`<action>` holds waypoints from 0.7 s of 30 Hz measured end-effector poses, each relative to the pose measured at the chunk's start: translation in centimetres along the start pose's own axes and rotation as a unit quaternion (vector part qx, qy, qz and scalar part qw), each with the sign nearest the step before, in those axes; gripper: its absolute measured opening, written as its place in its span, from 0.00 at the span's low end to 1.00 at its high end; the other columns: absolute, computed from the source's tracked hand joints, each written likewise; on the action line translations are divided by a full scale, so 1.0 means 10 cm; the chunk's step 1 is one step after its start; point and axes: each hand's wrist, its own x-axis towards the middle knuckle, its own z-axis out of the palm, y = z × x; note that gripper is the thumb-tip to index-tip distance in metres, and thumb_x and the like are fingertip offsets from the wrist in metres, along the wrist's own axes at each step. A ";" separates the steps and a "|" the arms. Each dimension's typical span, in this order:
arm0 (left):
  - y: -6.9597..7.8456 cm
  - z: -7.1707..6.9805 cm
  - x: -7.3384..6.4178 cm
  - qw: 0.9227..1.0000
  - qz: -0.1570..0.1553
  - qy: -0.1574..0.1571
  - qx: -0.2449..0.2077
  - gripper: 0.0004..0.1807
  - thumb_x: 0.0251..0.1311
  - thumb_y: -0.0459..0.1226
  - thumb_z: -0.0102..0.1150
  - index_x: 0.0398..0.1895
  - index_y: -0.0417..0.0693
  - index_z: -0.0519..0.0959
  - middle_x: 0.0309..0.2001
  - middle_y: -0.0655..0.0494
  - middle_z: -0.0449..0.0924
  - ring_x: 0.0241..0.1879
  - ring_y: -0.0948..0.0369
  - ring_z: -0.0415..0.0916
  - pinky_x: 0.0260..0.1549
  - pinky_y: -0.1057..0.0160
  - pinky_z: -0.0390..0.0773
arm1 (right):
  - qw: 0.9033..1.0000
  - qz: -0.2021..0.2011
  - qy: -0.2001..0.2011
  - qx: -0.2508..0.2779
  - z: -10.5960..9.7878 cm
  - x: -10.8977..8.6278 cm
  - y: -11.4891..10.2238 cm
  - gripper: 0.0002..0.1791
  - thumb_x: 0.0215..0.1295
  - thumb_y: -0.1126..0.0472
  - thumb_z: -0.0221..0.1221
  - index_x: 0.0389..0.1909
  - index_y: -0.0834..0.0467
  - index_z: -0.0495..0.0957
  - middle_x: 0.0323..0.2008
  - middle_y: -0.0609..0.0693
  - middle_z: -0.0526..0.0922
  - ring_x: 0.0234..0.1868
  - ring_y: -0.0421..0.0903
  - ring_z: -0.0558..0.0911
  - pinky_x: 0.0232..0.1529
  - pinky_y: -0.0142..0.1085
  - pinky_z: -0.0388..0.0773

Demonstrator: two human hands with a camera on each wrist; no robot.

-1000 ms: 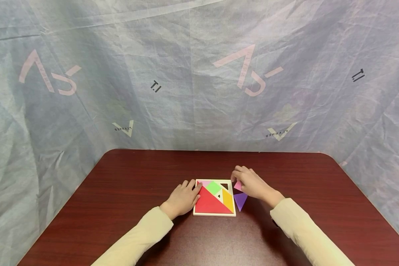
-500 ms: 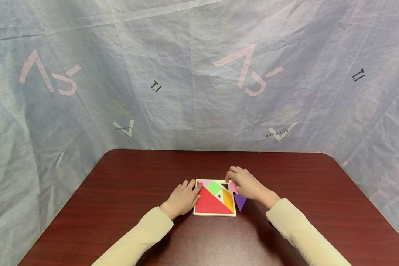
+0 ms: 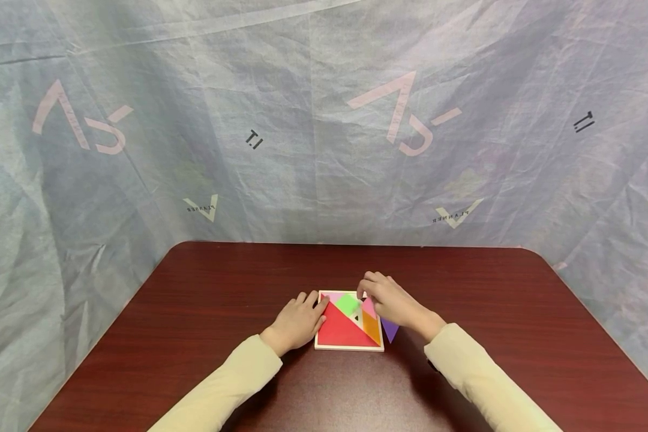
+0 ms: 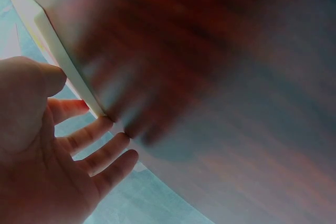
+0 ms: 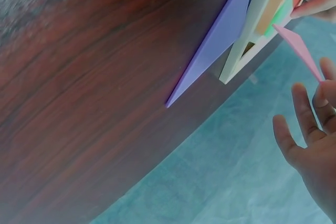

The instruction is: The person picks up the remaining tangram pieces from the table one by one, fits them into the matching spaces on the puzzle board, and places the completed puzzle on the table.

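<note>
Across the dark red tabletop [image 3: 221, 288], I've got a flat white frame [image 3: 348, 347] lying between the person's two hands! Right hand [image 3: 393, 300] first: its fingertips are pinched on a pink triangle [image 3: 369, 308], holding it over the frame's far right corner. Through the right wrist view I catch that triangle tilted, its hand end up off the frame, its other tip close to the green square [image 3: 348, 303]; whether that tip touches anything, I can't tell. Other fingers of that hand stand apart. Over to the left hand [image 3: 296, 323]: fingers stretched out and spread, resting at the frame's left side, one of them reaching over the far left corner by the point of the big red triangle [image 3: 340, 329]. My left wrist view puts the thumb right at the frame's pale edge. Inside the frame I see red filling the near left, green toward the far side with a pale pink piece [image 3: 333, 296] beside it, an orange piece [image 3: 371, 329] along the right, and a small dark gap [image 3: 356, 318] between green and orange. Just outside the right edge lies a purple triangle [image 3: 390, 331], partly hidden from my head view by the right hand, and behind everything hangs a wrinkled grey cloth [image 3: 281, 78]
</note>
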 end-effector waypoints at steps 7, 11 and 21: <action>0.00 0.01 0.00 1.000 0.001 -0.007 0.004 0.23 0.65 0.48 0.46 0.61 0.51 0.69 0.53 0.49 0.68 0.46 0.54 0.69 0.42 0.58 0.74 | 1.000 -0.002 -0.006 0.018 0.04 0.03 -0.04 0.14 0.53 0.76 0.46 0.31 0.58 0.77 0.32 0.49 0.75 0.37 0.43 0.70 0.39 0.39 0.66; -0.01 0.01 0.01 1.000 -0.001 -0.008 0.004 0.23 0.65 0.49 0.45 0.61 0.51 0.69 0.53 0.49 0.68 0.46 0.54 0.69 0.42 0.58 0.74 | 1.000 -0.007 -0.010 0.024 0.07 0.04 -0.06 0.14 0.55 0.76 0.46 0.30 0.58 0.76 0.32 0.49 0.75 0.37 0.43 0.70 0.39 0.40 0.66; -0.01 0.00 0.00 1.000 -0.002 -0.014 0.000 0.23 0.65 0.48 0.45 0.61 0.51 0.69 0.53 0.49 0.68 0.46 0.54 0.69 0.42 0.58 0.74 | 0.999 -0.019 -0.003 0.029 0.13 0.08 -0.10 0.15 0.52 0.78 0.45 0.30 0.58 0.76 0.29 0.50 0.74 0.33 0.43 0.69 0.36 0.36 0.64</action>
